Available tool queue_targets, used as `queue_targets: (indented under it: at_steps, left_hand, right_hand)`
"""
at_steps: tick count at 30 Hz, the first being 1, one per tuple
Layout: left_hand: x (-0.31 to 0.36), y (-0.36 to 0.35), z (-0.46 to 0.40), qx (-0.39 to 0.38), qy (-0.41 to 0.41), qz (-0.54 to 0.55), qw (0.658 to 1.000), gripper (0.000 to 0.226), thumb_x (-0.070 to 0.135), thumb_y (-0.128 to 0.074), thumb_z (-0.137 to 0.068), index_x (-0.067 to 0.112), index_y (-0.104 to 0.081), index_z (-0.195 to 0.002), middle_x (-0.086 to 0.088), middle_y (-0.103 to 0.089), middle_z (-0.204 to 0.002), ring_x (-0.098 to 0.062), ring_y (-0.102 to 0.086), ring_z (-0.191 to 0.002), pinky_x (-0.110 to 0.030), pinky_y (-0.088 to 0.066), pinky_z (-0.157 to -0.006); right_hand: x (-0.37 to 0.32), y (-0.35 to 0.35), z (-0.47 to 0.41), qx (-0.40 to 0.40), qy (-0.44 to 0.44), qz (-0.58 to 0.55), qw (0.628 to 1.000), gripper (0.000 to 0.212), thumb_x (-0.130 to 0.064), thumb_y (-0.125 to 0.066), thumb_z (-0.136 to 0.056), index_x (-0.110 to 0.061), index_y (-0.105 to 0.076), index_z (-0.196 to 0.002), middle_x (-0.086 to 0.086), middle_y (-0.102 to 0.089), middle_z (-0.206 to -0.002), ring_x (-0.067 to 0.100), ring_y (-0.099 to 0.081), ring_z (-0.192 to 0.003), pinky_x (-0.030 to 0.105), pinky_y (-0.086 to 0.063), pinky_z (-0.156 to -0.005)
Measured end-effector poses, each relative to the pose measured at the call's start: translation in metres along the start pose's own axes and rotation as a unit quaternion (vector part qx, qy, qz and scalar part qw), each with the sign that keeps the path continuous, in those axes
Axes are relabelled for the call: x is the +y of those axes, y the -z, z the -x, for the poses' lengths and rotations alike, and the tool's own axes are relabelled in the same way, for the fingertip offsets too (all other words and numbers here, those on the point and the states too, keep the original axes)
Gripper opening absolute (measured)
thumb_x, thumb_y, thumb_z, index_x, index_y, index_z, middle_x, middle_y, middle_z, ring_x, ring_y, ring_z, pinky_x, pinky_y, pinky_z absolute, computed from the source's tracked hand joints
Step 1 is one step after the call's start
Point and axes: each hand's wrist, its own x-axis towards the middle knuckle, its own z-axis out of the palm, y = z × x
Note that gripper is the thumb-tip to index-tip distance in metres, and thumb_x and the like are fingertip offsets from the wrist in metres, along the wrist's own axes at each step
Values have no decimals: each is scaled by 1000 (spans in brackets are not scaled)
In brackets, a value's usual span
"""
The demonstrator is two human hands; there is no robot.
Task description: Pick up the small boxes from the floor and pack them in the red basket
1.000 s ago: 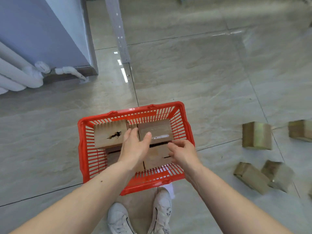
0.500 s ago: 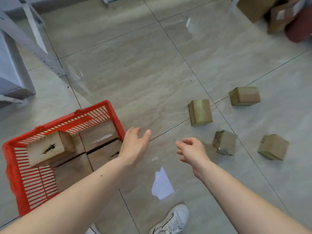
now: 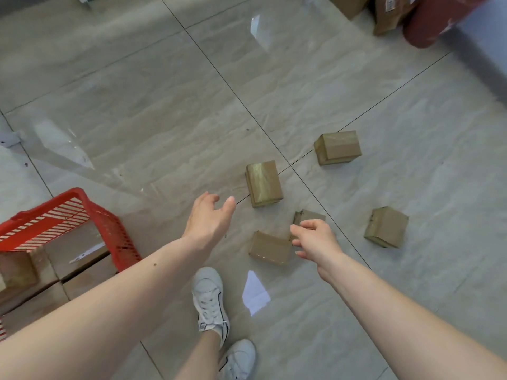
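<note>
The grey tiled floor [image 3: 137, 119] fills nearly the whole view. The red basket [image 3: 115, 231] stands on it at the left edge, only partly in view, and it is my landmark for all places here. Inside the basket brown cardboard boxes [image 3: 82, 250] lie packed close together, and one smaller box [image 3: 16, 270] lies on top of them at the left edge.

Far from the basket, in the top right corner, bigger cartons [image 3: 384, 12] and a dark red thing [image 3: 433, 20] stand together.

Five small boxes lie on the floor to the right of the basket. The taped box [image 3: 264, 183] is the nearest of the upper ones. The farthest box [image 3: 338, 147] lies beyond it, higher and more to the right. The low flat box [image 3: 270, 247] lies closest to the basket of all five. A fourth box [image 3: 308, 216] is just behind it, partly hidden by the right hand. The last box [image 3: 386, 226] lies the most to the right.

Two white shoes [image 3: 210, 300] stand below, right of the basket, and a white paper scrap [image 3: 255, 293] lies beside them.

The left hand [image 3: 210, 220] hangs between the basket and the taped box, with fingers spread loosely, and it holds nothing. The right hand [image 3: 315, 238] hangs over the fourth box, its fingers half curled and apart; it holds nothing, and I cannot tell if it touches that box.
</note>
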Motion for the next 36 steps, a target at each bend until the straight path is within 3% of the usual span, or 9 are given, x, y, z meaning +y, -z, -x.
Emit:
queue_targets:
  at_steps: [5,14,17,20,25,29,31,34,36]
  left_hand:
    - [30,-12,-41,-7,-9,-11,1000,63,48,-48,-94,11,-43,-144,-2,-30,-159,-19,-33,-145,-42,-29,-117]
    - [28,-70,-108,-32,6,-64,997,61,46,-47,-95,12,-40,-146,-3,-26,-160,-18,-29,-146,-41,-26,-118]
    - [11,-99,-140,-35,16,-52,998,62,45,-47,-95,14,-37,-147,-6,-35,-156,-20,-33,-144,-42,-29,-117]
    - [-10,-128,-173,-36,27,-47,998,65,47,-48,-94,16,-32,-149,-8,-38,-153,-23,-36,-142,-44,-31,-116]
    - [-35,-160,-230,-28,10,-60,998,72,44,-50,-95,16,-20,-154,-4,-23,-161,-20,-26,-148,-45,-27,-118]
    - [-37,-174,-275,-1,-29,-77,997,78,38,-51,-96,12,-8,-156,-3,-7,-165,-16,-9,-152,-36,-12,-123]
    - [-36,-176,-289,-17,-33,-58,998,74,35,-54,-96,15,-14,-155,0,-15,-164,-14,-19,-149,-34,-19,-120]
    - [-31,-179,-294,-31,-37,-44,998,46,24,-57,-95,13,-44,-138,0,-48,-138,-16,-47,-115,-27,-36,-92]
    - [-28,-176,-292,-25,-31,-45,998,48,24,-58,-93,11,-45,-138,-5,-45,-140,-23,-51,-118,-30,-40,-95]
  right_hand:
    - [-32,17,-38,13,9,-14,1000,35,-22,-63,-90,-13,-55,-123,5,-59,-123,23,-61,-83,41,-56,-84]
    - [-19,-1,-124,-20,-18,-23,999,42,-22,-64,-90,-14,-50,-128,0,-55,-103,21,-61,-86,44,-58,-89]
    - [0,-12,-166,-49,-25,12,998,53,-34,-65,-87,-19,-44,-134,1,-51,-128,20,-62,-100,47,-54,-96]
    - [21,-23,-209,-78,-35,41,995,61,-40,-64,-86,-23,-38,-139,1,-47,-137,23,-57,-117,48,-50,-101]
    - [41,-44,-277,-79,-41,26,996,69,-38,-61,-89,-24,-28,-148,-3,-41,-134,24,-61,-105,50,-54,-94]
    - [50,-61,-313,-106,-45,4,993,73,-41,-63,-87,-27,-27,-148,0,-51,-129,26,-61,-111,44,-54,-96]
    - [51,-70,-324,-124,-57,-22,990,69,-40,-64,-87,-24,-31,-145,5,-55,-128,26,-62,-110,42,-55,-95]
    - [47,-78,-331,-135,-69,-59,987,48,-34,-63,-89,-12,-47,-129,9,-60,-123,25,-63,-109,41,-57,-92]
    - [41,-76,-325,-116,-66,-58,989,27,-30,-61,-90,-15,-54,-111,16,-63,-121,32,-63,-111,47,-55,-95]
